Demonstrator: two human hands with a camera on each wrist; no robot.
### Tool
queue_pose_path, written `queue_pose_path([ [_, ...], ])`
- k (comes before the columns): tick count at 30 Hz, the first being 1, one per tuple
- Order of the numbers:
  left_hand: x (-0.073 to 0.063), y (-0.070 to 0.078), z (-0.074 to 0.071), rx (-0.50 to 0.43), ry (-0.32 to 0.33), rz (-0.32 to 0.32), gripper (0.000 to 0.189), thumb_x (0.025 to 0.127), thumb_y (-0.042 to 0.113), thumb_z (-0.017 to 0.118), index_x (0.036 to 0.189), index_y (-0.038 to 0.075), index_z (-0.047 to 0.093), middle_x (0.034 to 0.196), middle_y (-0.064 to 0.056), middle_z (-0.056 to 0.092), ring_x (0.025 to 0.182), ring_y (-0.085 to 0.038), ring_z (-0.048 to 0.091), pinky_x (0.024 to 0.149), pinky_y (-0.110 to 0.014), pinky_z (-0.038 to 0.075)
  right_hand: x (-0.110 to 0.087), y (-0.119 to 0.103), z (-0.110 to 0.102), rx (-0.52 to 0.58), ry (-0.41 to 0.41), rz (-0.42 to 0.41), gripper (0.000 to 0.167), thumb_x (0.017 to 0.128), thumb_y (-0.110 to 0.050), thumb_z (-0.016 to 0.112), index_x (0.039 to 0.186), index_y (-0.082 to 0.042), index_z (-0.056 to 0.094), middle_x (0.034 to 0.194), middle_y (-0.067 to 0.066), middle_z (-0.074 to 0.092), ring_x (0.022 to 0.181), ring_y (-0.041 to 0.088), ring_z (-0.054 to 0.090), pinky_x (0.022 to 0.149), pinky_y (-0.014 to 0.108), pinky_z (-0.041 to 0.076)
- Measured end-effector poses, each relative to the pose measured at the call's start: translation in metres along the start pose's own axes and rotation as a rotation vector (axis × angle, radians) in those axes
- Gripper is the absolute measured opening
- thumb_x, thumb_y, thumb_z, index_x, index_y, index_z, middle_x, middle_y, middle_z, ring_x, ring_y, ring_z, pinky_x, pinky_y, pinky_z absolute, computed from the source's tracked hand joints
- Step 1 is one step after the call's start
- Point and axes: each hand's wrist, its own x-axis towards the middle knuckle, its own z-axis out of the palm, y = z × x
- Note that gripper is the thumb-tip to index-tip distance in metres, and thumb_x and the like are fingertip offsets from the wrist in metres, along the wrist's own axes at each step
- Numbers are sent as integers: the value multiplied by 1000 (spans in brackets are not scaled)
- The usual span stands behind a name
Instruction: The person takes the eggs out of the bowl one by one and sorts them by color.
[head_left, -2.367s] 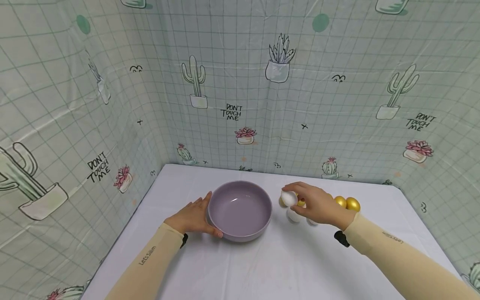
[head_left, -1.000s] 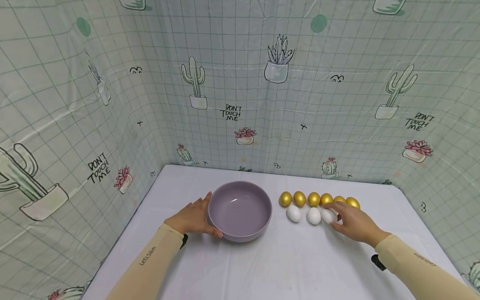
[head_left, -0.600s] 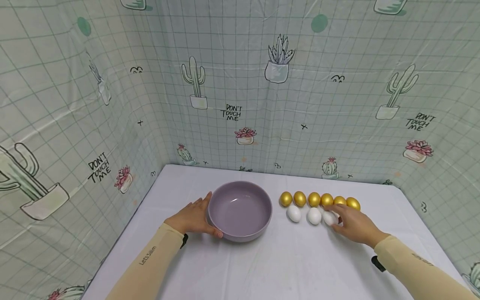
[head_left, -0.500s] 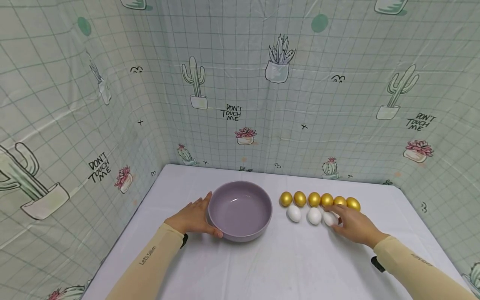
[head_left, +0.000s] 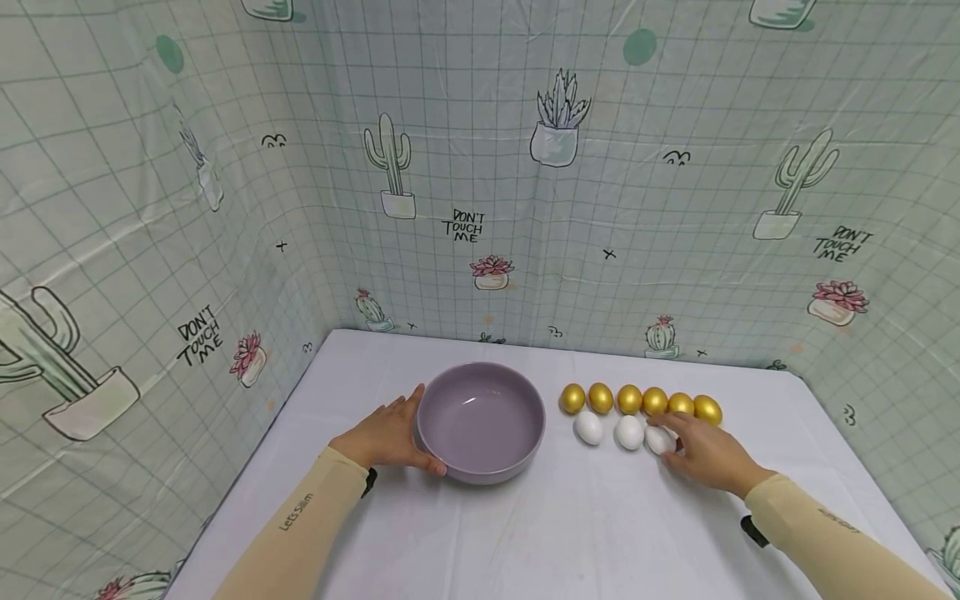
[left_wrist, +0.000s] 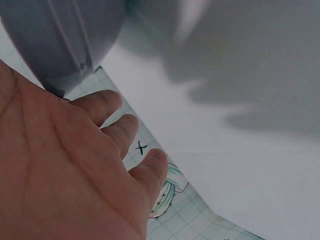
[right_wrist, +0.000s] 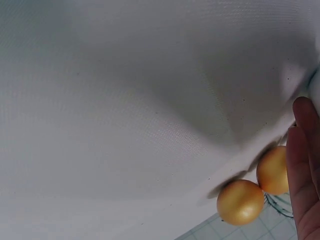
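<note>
A mauve bowl stands on the white table with nothing in it. My left hand rests against its left side, thumb at the front and forefinger farther back along the wall. In the left wrist view the other fingers extend loosely past the bowl. To the right, my right hand pinches a white egg between thumb and fingertips, low at the table. Two more white eggs, one in the middle and one at the left, lie in line with it.
Behind the white eggs runs a row of several golden eggs, its right end close to the right hand. A curtain printed with cacti surrounds the table at the back and sides.
My right hand, holding a white egg up near the bowl 2.4 s ago, has moved right and lowered that egg to the end of the white row. The left hand and bowl stay put.
</note>
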Motion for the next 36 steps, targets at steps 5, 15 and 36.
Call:
queue_pose_path([
  [5, 0, -1, 1, 0, 1, 1, 141, 58, 62, 90, 156, -6, 15, 157, -23, 30, 142, -46, 29, 113, -60, 24, 0, 0, 1, -2, -6, 0, 50, 81, -14, 81, 127, -9, 63, 113, 6, 64, 75, 9, 55, 59, 31, 46],
  [15, 1, -1, 2, -7, -1, 0, 141, 58, 61, 90, 157, -5, 14, 158, -23, 29, 142, -46, 29, 113, -60, 24, -1, 2, 2, -15, 5, 12, 52, 81, -14, 81, 129, -7, 62, 118, 11, 64, 77, 9, 57, 60, 31, 47],
  [36, -2, -1, 1, 11, 10, -3, 141, 58, 62, 90, 157, -5, 14, 157, -25, 29, 142, -45, 28, 114, -58, 23, -9, -3, -15, -25, 2, 70, 64, 81, -16, 81, 138, -7, 55, 129, 19, 58, 92, 26, 68, 65, 46, 55],
])
